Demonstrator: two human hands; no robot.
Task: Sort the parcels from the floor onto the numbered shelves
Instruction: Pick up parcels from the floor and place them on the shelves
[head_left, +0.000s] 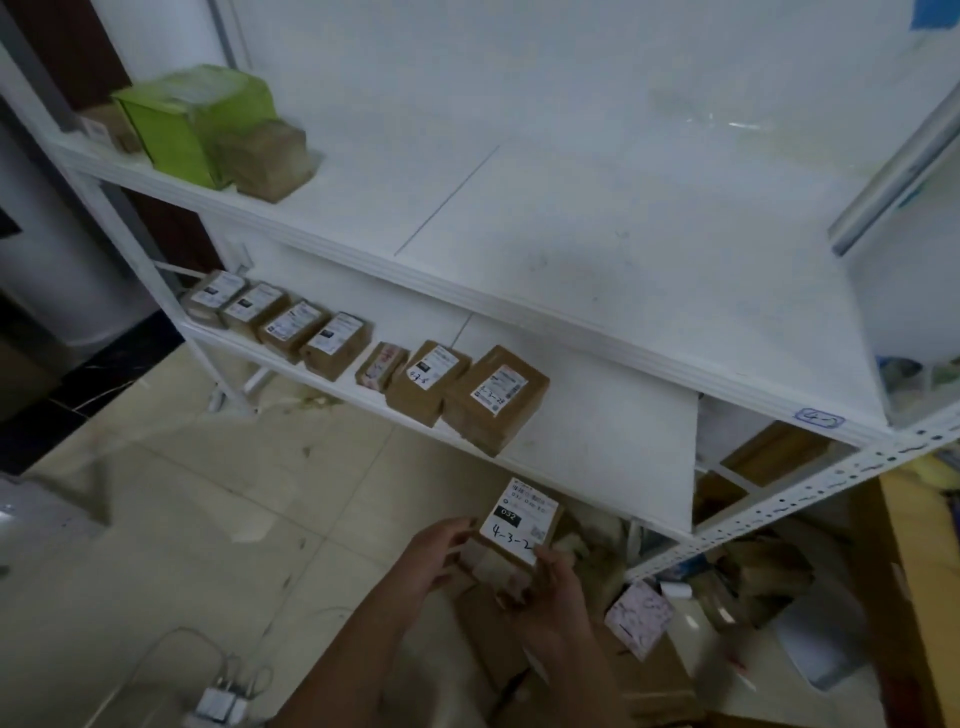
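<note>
A small brown parcel (519, 525) with a white label marked "4-3-2" is held between both hands just below the front edge of the lower shelf (597, 431). My left hand (441, 545) grips its left side. My right hand (550, 592) holds its bottom right corner from below. Several brown labelled parcels (493, 397) stand in a row on that lower shelf, running from its left end to its middle. The upper shelf (571, 218) carries a handwritten tag (818, 418) at its front right corner.
A green box (192, 119) and brown cartons stand at the upper shelf's far left. More parcels, one in pink patterned wrap (639, 618), lie heaped on the floor at the lower right. A charger with white cables (223, 701) lies on the tiled floor at the bottom left.
</note>
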